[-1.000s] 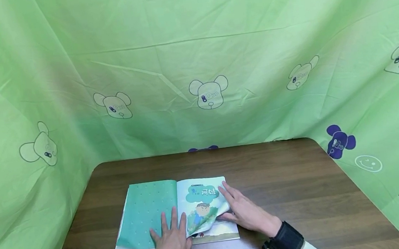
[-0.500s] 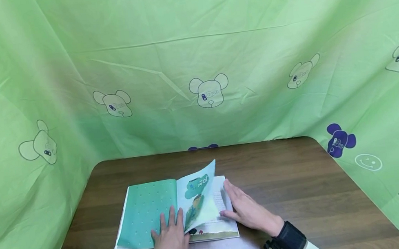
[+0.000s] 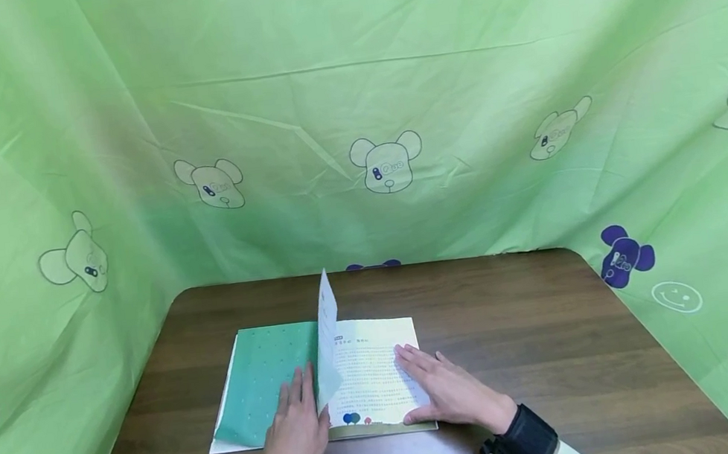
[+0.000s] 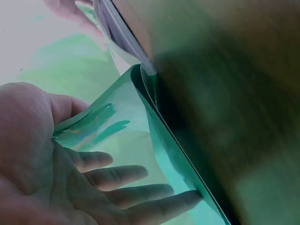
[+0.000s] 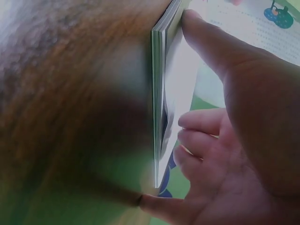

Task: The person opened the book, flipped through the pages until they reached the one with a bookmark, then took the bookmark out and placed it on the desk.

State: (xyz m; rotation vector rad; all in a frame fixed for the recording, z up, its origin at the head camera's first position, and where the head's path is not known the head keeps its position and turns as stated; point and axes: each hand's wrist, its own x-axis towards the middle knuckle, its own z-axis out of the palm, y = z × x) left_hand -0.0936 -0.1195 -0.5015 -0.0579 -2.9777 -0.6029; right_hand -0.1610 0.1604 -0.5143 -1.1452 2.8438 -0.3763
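An open picture book [image 3: 374, 372] lies on the table. Its left side is a teal dotted page [image 3: 262, 373]; its right side carries printed text with small trees along the bottom. Between them one leaf [image 3: 327, 336] stands nearly upright at the spine. My left hand [image 3: 293, 433] rests on the teal page beside the spine, fingers extended; in the left wrist view its straight fingers [image 4: 122, 176] lie along a bent green page. With fingers spread, my right hand [image 3: 453, 393] rests on the right edge of the text page, its thumb [image 5: 206, 40] near the lower corner.
The brown wooden table [image 3: 552, 340] extends around the book. A green cloth [image 3: 295, 100] printed with bear heads hangs behind and at both sides. On my right wrist is a black strap [image 3: 529, 436] with a device.
The illustrated leaf has left the right hand and swung up leftward to stand at the spine, exposing the text page. My left hand has shifted slightly left.
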